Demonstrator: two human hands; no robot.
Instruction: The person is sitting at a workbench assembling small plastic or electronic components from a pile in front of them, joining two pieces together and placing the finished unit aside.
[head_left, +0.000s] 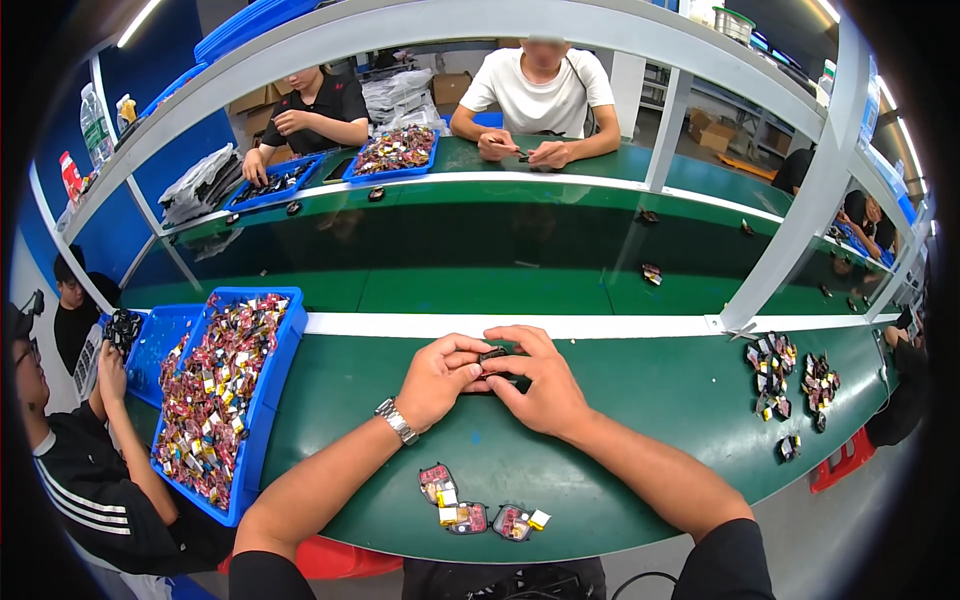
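Along the worktable's (360,430) left end, a blue tray (272,400) is heaped with small assemblies (215,400) in red, white and yellow. To its left sits a second blue tray (155,345), part of its floor showing. Across the green strip beyond, one tray (390,177) carries a similar heap, another black pieces.

Near the middle of the worktable's far edge, just this side of the white rail (400,325), the left hand (438,380) and right hand (540,380) meet, thumbs and fingers both pinching a small dark piece (490,354). Three open casings (465,517) lie by the near edge, between the forearms. Bare green top stretches from the right forearm to clustered assemblies (772,375) toward the right end.
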